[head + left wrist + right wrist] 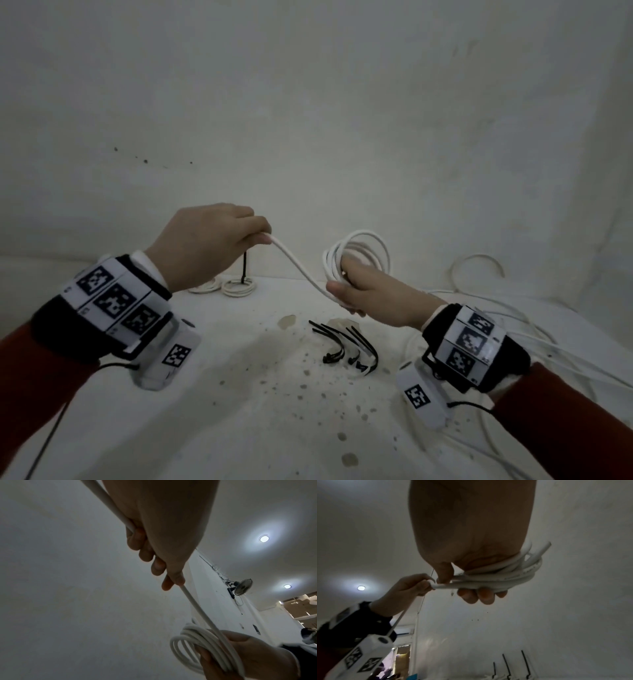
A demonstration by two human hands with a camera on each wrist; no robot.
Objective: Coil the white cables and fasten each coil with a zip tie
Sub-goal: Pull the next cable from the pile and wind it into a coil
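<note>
My right hand (346, 291) grips a coil of white cable (359, 253) held upright above the table; the same coil (513, 573) shows bundled in its fingers in the right wrist view. A free stretch of that cable (298, 267) sags leftward to my left hand (253, 229), which holds it in curled fingers. In the left wrist view the cable (197, 609) runs from my left fingers (159, 566) down to the coil (192, 642). Several black zip ties (346, 346) lie loose on the table between my wrists.
Two finished white coils (236, 286) lie at the back, one with a black zip tie tail (245, 270) sticking up. Loose white cables (534, 335) sprawl over the right side. The white table (239, 411) is speckled with stains; a wall rises close behind.
</note>
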